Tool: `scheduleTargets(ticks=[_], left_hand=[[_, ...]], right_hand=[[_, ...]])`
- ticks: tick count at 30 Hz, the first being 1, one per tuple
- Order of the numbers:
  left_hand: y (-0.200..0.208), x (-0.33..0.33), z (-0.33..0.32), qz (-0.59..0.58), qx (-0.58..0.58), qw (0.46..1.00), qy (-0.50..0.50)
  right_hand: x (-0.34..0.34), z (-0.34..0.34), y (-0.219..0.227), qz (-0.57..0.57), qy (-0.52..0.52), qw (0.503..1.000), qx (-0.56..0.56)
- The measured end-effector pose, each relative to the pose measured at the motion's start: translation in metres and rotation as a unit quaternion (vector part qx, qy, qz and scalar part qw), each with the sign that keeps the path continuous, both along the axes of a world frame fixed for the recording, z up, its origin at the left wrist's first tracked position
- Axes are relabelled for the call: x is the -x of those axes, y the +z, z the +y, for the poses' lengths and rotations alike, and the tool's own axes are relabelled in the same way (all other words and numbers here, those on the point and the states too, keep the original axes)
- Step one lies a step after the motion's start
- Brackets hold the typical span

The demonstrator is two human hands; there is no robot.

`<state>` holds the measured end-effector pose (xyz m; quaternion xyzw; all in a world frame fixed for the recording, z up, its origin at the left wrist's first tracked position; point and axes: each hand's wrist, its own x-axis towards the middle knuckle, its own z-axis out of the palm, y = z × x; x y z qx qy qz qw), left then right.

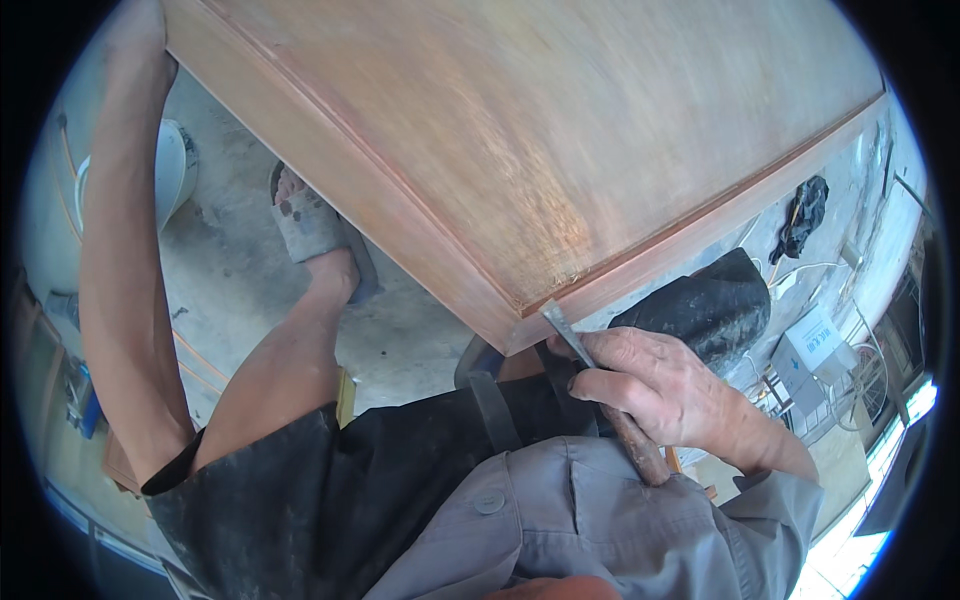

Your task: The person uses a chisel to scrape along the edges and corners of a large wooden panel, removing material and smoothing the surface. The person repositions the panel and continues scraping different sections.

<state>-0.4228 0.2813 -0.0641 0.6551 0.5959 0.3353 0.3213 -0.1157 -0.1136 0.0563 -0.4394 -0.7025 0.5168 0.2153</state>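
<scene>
Across the top and centre of the frame stretches a framed wooden panel [650,130], its surface streaked pale and brown. Right of centre, the right hand [645,385] clasps a chisel [637,445], blade near the panel's lower corner. At upper left, the left hand [138,38] meets the panel's edge; its grip is unclear. Stained grey floor [225,255] holds a white bucket [176,175] at left.

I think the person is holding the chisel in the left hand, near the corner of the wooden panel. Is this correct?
Not quite: the head view shows the chisel in the right hand; it is indeed near the wooden panel's corner.
</scene>
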Motion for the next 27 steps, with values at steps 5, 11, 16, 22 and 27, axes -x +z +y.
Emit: scheduleTargets(ticks=[5,11,16,22,27], left_hand=[[-0.011,-0.001,0.008,-0.01,0.004,1.0,-0.009],[-0.024,0.009,0.022,-0.159,0.151,0.962,0.164],[0.0,0.005,0.007,0.38,-0.237,0.894,0.036],[0.124,-0.103,-0.158,-0.031,0.175,0.92,-0.349],[0.13,-0.113,-0.179,-0.072,0.37,0.858,-0.349]], right_hand=[[0.006,0.01,-0.029,-0.097,0.085,0.988,-0.079],[-0.016,-0.001,-0.021,-0.088,0.067,0.985,-0.132],[-0.025,0.046,-0.01,-0.183,-0.234,0.944,-0.145],[0.008,0.126,-0.03,-0.182,-0.314,0.907,-0.216],[0.027,0.124,-0.049,-0.115,-0.313,0.912,-0.239]])
